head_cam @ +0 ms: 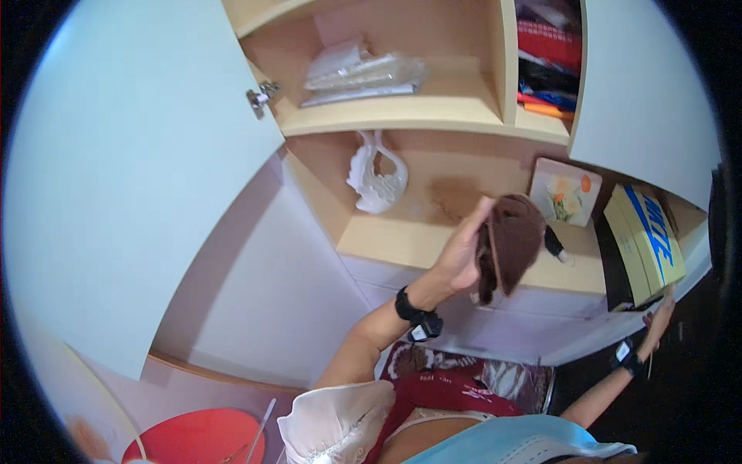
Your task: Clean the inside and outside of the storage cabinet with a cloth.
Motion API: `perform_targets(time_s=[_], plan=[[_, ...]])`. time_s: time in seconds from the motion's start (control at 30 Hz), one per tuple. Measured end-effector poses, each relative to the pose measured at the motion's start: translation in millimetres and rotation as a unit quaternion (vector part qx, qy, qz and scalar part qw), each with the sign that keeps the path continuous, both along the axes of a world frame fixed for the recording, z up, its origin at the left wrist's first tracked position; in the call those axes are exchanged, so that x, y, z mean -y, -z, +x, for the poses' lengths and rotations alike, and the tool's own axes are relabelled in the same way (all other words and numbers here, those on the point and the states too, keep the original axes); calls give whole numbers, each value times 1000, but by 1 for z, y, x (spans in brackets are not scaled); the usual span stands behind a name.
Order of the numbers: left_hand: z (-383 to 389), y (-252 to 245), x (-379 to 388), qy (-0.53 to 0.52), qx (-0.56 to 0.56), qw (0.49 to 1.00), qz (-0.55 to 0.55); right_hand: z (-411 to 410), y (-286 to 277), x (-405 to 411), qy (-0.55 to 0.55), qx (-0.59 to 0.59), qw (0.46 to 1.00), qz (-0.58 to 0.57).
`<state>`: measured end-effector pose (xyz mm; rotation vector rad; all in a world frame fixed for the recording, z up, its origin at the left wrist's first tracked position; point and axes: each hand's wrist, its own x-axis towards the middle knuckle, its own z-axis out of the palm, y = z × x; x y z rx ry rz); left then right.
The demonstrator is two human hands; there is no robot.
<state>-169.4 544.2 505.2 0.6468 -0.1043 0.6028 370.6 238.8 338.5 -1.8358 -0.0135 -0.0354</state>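
My left hand point(464, 255) grips a soft brown pouch-like item point(517, 240) with a folded flap, held up in front of the lower cabinet shelf point(394, 238). The fingers behind it are hidden. A small black object with a pale tip point(555, 242) shows just right of it. Far to the right, my right hand point(659, 322) is by the lower corner of a yellow shoe box point(640, 249) with blue lettering. Whether its fingers touch the box or hold something cannot be told.
A white swan ornament point(379, 177) and a flower-patterned plaque point(565, 191) stand on the lower shelf. Plastic-wrapped packets point(365, 72) lie above. Open cabinet doors flank the shelves, left point(133, 145) and right point(643, 87). A red basin point(197, 435) is at lower left.
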Motion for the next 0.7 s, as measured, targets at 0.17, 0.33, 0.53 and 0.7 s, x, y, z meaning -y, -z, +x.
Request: perform_targets(time_s=[0.17,0.33,0.53,0.7], plan=[[-73,-104,-25,-402,-17,865,299,-33,-1,-2,-160,74,980,88],[-128,-276,-76,-762,7,393,515,-181,-124,-41,-127,244,961,40],[-191,-433,-202,-710,-301,169,614,-273,-188,-112,-316,253,899,167],[-186,-414,-228,-426,-675,207,566,-364,-246,-192,-442,442,765,157]])
